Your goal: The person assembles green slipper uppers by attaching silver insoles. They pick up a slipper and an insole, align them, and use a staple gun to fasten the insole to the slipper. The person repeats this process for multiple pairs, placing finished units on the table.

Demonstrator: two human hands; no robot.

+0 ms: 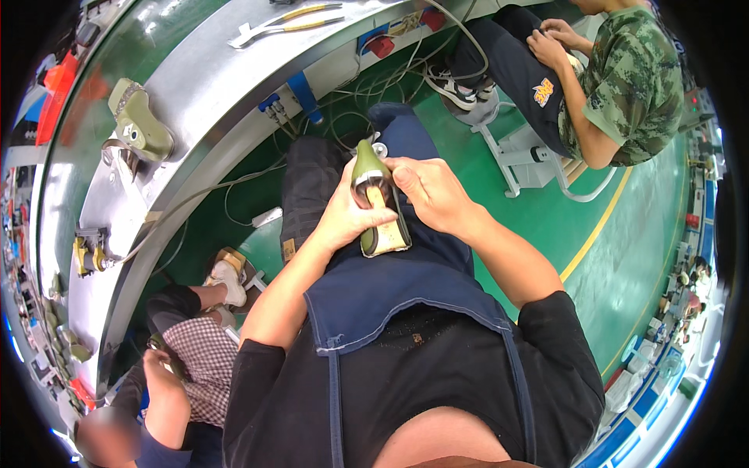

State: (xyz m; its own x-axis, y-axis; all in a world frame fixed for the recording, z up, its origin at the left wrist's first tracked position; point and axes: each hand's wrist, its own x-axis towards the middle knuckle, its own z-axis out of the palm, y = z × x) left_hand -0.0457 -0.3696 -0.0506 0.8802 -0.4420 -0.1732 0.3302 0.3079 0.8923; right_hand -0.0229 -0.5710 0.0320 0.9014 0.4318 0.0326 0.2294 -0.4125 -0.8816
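Above my lap is an olive-green shoe point(365, 161), its toe pointing away from me and its pale tan inside showing through the opening. My left hand point(348, 212) is closed round its left side, thumb laid across the heel part. On the shoe's right side, near the toe, my right hand point(434, 193) is closed with the fingers curled. A small shiny round piece point(380, 150) shows by those fingertips; whether the right hand holds it is hidden. My blue apron point(406, 285) lies under the shoe.
A metal workbench point(195, 66) curves along the left and far side, bearing another green shoe point(142, 125), yellow-handled pliers point(289, 22) and a yellow-and-black clamp-like tool point(91, 251). Cables point(406, 70) hang below it. One person point(624, 86) sits at right, another point(199, 351) at lower left.
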